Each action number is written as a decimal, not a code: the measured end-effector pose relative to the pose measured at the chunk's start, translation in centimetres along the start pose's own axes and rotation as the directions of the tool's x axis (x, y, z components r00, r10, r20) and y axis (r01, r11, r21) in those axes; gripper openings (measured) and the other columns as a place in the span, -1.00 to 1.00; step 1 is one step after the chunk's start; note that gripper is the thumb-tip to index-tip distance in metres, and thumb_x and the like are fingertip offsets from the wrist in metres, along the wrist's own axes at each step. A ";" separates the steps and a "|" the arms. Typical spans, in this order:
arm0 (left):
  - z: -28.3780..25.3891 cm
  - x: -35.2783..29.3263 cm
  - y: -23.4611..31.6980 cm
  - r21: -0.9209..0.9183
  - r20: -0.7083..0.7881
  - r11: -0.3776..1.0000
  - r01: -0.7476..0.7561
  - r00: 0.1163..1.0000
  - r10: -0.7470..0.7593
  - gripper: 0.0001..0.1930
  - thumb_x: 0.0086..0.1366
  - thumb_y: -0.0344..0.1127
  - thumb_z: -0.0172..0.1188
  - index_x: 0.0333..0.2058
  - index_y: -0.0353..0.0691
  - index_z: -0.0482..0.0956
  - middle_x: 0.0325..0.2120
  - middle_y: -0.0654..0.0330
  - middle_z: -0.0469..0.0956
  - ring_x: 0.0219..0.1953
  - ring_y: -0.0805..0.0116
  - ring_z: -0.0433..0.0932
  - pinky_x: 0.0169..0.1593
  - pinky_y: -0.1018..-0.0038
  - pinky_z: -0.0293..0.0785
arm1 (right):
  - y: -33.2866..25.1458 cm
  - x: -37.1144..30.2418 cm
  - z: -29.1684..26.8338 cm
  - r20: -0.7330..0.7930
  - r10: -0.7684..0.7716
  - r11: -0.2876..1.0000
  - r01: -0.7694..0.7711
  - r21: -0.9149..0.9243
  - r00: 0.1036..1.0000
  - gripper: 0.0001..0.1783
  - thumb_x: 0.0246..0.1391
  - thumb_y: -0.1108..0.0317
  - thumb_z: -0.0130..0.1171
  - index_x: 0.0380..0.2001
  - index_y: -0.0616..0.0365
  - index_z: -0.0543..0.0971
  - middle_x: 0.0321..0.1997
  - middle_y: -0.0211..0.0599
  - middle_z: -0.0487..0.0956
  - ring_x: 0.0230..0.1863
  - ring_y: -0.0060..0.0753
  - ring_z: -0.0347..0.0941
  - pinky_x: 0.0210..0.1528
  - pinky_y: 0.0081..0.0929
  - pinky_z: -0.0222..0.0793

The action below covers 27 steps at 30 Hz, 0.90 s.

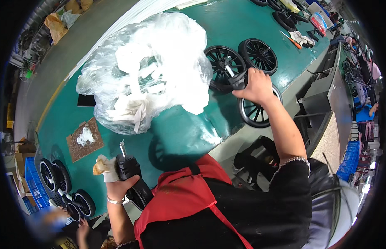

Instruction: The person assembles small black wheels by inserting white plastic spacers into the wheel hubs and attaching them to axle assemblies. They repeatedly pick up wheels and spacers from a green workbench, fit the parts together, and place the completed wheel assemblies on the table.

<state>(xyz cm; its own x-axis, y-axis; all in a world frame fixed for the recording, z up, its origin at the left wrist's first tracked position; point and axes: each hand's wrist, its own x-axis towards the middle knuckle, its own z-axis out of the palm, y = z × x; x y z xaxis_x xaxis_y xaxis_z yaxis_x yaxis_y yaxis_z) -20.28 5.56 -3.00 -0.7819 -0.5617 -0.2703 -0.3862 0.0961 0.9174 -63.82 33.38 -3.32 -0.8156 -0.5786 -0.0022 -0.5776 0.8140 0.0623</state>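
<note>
Near the front edge, my left hand (121, 186) grips a caster wheel (141, 195) by its black fork (127, 166). A bright metal stem (123, 149) points up from that fork. White wrapping with a brownish tip (105, 167) covers some of this hand's fingers. My right hand (259, 87) is closed round the black fork of a second caster wheel (250, 115), partly hidden under my wrist and hanging at the table's right edge. Its metal stem (229, 70) tilts up toward two spoked black wheels (259, 55) on the table.
A large clear plastic bag with white pieces (170, 54) covers much of the green table (172, 128). Cardboard with white grease-like stuff (86, 137) lies left. More wheels (56, 174) stand at the far left, near another person's hands (82, 230). An orange-handled screwdriver (292, 40) lies far right.
</note>
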 end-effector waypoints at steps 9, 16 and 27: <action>1.4 0.4 0.3 -0.016 -0.033 0.998 0.055 0.998 -0.055 -0.23 -0.14 -0.59 0.37 0.13 -0.33 0.29 -0.11 0.18 0.49 -0.11 0.36 0.50 0.03 0.43 0.44 | 1.9 6.2 1.1 0.142 0.132 0.986 -0.116 -0.118 0.981 -0.14 -0.44 -0.16 0.41 -0.11 0.27 0.47 -0.05 -0.10 0.55 0.08 -0.10 0.44 0.11 -0.17 0.34; 1.9 2.3 1.1 -0.064 0.007 0.998 -0.004 1.000 0.005 -0.36 -0.15 -0.57 0.39 0.00 -0.32 0.39 -0.22 0.22 0.51 -0.20 0.42 0.51 -0.07 0.48 0.47 | 2.2 5.6 0.0 0.177 0.180 0.981 -0.163 -0.107 0.968 -0.10 -0.41 -0.22 0.39 -0.10 0.29 0.46 -0.05 -0.07 0.54 0.09 -0.08 0.44 0.14 -0.18 0.33; 4.3 2.3 -0.1 0.040 -0.012 0.999 -0.008 1.000 0.009 -0.26 -0.17 -0.54 0.42 0.08 -0.30 0.34 -0.15 0.22 0.49 -0.15 0.40 0.48 -0.01 0.46 0.44 | 3.0 7.5 0.5 0.233 0.084 0.996 -0.072 -0.060 0.969 -0.08 -0.41 -0.24 0.39 -0.07 0.28 0.45 0.00 -0.08 0.54 0.12 -0.08 0.43 0.14 -0.15 0.32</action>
<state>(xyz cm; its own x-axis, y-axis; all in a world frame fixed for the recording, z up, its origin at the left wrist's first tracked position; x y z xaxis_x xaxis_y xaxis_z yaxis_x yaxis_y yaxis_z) -24.12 7.77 -4.95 -0.7792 -0.5709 -0.2588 -0.3991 0.1335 0.9071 -71.74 31.50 -3.63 -0.8468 -0.4798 -0.2297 -0.5141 0.8490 0.1218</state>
